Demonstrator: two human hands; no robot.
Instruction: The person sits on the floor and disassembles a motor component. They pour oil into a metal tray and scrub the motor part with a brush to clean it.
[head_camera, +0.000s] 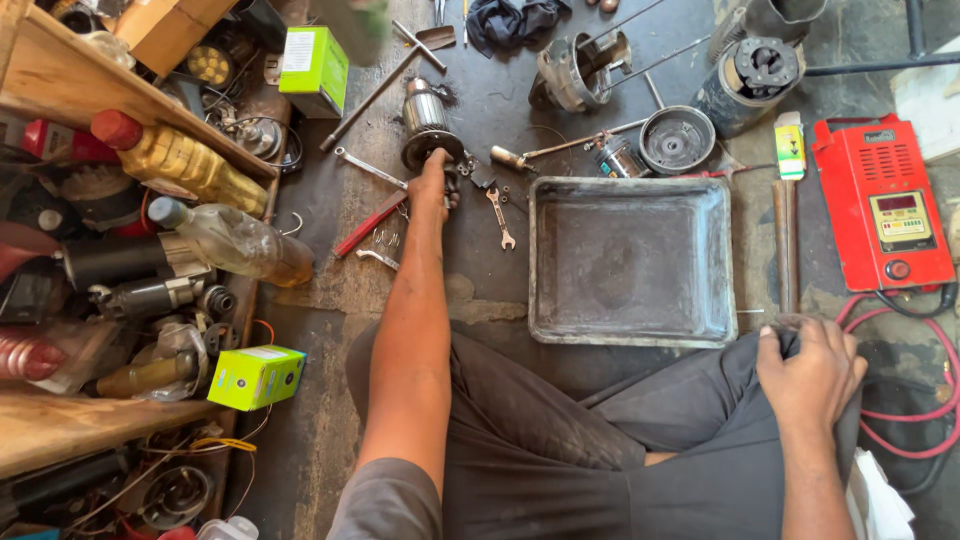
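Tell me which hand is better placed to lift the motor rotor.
Left. The left hand is stretched out with its fingers at the rotor, while the right hand rests back on the knee.

Floor (480, 290): metal tray (632, 335), wrenches (500, 215), perhaps.

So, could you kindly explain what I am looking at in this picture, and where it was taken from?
There is no machine here: a camera worn on a person's head looks down at their own two bare hands. They sit cross-legged on a dark, oily floor. The left hand reaches forward and touches a cylindrical motor part, with small spanners lying beside it. The right hand rests on the knee and seems to hold nothing. Ahead lies an empty metal tray, with a red meter box to its right. Cluttered shelves with bottles stand on the left.
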